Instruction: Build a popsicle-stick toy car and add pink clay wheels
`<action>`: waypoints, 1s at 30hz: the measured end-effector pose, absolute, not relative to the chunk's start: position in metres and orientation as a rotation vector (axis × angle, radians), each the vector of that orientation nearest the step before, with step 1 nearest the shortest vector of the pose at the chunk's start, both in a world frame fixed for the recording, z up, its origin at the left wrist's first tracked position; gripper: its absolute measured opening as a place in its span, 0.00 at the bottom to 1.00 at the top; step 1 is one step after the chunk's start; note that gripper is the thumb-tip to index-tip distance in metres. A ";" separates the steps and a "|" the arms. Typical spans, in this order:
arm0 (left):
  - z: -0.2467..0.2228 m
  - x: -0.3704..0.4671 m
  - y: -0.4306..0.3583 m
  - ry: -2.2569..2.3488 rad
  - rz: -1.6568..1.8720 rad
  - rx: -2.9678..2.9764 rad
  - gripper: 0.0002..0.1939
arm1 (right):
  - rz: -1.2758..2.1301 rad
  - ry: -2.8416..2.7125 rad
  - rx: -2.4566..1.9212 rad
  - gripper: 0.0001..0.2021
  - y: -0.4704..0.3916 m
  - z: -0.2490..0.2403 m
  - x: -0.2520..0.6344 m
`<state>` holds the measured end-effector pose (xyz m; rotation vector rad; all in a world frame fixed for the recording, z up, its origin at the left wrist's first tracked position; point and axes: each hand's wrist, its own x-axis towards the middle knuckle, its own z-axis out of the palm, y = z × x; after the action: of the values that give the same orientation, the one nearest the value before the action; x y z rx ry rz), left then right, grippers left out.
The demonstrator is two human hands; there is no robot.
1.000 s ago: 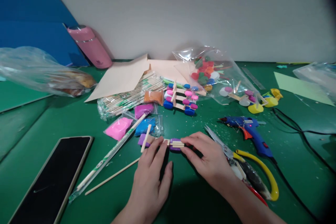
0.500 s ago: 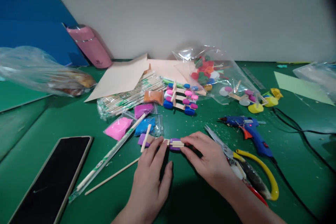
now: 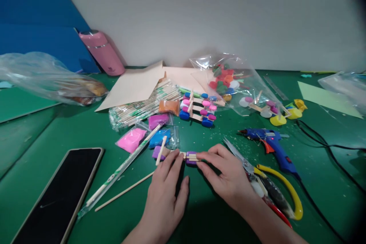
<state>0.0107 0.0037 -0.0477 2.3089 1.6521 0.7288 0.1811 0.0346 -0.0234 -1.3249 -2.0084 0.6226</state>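
Note:
Between my hands, on the green table, lies a small assembly of purple pieces (image 3: 191, 163) and short wooden sticks (image 3: 193, 157). My right hand (image 3: 228, 173) pinches the right ends of these sticks between thumb and forefinger. The fingertips of my left hand (image 3: 167, 188) press down on the middle of the assembly, with the thumb held apart. A flat wooden stick (image 3: 161, 150) stands up slantwise from the purple piece at the left end. A long thin stick (image 3: 124, 191) lies left of my left hand.
A phone (image 3: 58, 194) lies at the left. Clay packets (image 3: 131, 140), wrapped chopsticks (image 3: 140, 105) and finished colourful models (image 3: 197, 110) sit behind. Scissors (image 3: 237, 154), yellow-handled pliers (image 3: 294, 194) and a blue glue gun (image 3: 278, 152) with its cord are at the right.
The whole view has shifted slightly, so the objects appear a little further right at the left side. My hands keep nearly the same pose on the assembly.

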 end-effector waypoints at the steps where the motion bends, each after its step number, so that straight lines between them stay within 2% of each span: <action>1: -0.048 0.011 0.004 1.654 0.730 2.312 0.22 | 0.601 -2.026 -1.327 0.10 0.034 -0.023 0.180; 11: -0.050 0.011 0.003 1.662 0.759 2.333 0.22 | 0.500 -2.166 -1.330 0.11 0.032 -0.028 0.178; 30: -0.049 0.010 0.004 1.646 0.743 2.334 0.21 | 0.530 -2.147 -1.336 0.11 0.033 -0.028 0.177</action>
<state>0.0100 0.0040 -0.0491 2.3342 1.6462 0.7429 0.1766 0.0332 -0.0284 -1.3362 -2.1472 0.5296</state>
